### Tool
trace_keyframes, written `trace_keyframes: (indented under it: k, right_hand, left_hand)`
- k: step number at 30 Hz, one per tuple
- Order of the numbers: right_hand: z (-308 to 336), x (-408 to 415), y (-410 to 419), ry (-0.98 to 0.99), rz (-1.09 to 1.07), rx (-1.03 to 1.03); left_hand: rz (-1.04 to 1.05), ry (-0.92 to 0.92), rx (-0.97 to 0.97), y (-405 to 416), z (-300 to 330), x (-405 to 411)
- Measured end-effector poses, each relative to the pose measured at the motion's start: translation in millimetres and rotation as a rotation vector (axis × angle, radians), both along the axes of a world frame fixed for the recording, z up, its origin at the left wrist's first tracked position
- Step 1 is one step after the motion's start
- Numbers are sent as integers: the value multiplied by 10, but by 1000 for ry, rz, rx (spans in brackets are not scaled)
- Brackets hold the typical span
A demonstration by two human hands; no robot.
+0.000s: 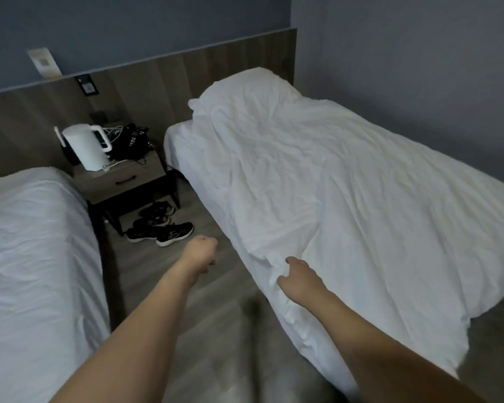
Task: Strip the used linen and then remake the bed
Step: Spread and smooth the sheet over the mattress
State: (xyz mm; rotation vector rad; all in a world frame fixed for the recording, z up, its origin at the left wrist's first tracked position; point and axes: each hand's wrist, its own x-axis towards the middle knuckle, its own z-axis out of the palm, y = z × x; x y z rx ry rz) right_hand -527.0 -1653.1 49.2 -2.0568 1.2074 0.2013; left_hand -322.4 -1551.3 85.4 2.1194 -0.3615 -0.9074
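head camera view looked down across a small twin room with grey-blue walls and a wood-look headboard panel (pixel 163 74). on the right stood a single bed (pixel 181 146) covered by a rumpled white duvet (pixel 346 181), which draped over the near side toward the floor and bunched over a pillow-shaped mound at the head end. the person's right hand (pixel 296 279) rested at the duvet's near edge, fingers curled into a fold of the cloth and gripping it. the left hand (pixel 201 253) hung in the air over the wood-look floor (pixel 216 330) between the beds, apart from the duvet, fingers curled in a loose fist with nothing in it. both forearms were bare. at the left edge lay a second bed (pixel 32 257), also in white linen. between the beds, against the headboard, sat a nightstand (pixel 128 181) holding a white kettle (pixel 88 146), a dark bag (pixel 131 141) and some white cables. dark trainers (pixel 160 231) with white soles lay on the floor in front of it.
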Motion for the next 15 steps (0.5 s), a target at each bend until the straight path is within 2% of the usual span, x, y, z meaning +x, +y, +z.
trace_keyframes:
  k: [4, 7, 15]
  right_hand:
    - [-390, 300, -236, 71, -146, 104]
    - [-711, 540, -519, 119, -249, 99]
    - [-1673, 1300, -949, 223, -413, 271]
  left_hand:
    - [4, 100, 45, -497, -251, 439]
    - [-38, 158, 61, -905, -567, 686]
    - [-185, 105, 338, -1684, -1485, 1737]
